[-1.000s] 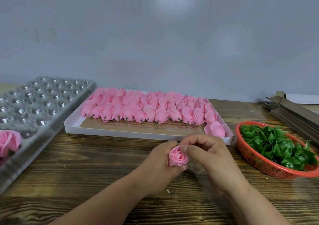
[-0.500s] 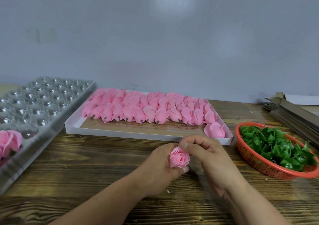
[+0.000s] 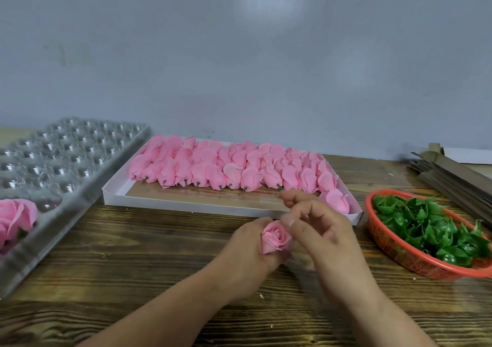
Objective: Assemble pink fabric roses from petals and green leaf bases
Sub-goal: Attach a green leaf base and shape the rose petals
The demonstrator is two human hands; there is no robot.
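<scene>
Shaping the bud (image 3: 275,237), the left hand (image 3: 247,256) clasped it; the right hand's (image 3: 323,233) loosely curled grip held nothing visible; a leaf base (image 3: 426,229) probably came next.

Head view looks forward-down, fairly near the table (image 3: 133,253)

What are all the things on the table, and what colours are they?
Rose bud: one, pink, held above the table's middle.
Petal buds: many, pink, in rows in the white tray.
Leaf bases: many, green, in the orange basket at right.
Finished rose: one, pink, in the clear plastic mould tray at left.
Cardboard strips: a pile, brown, far right.
Table: one, dark wood.
Left hand: grips the rose bud.
Right hand: fingers curled beside the bud.
</scene>
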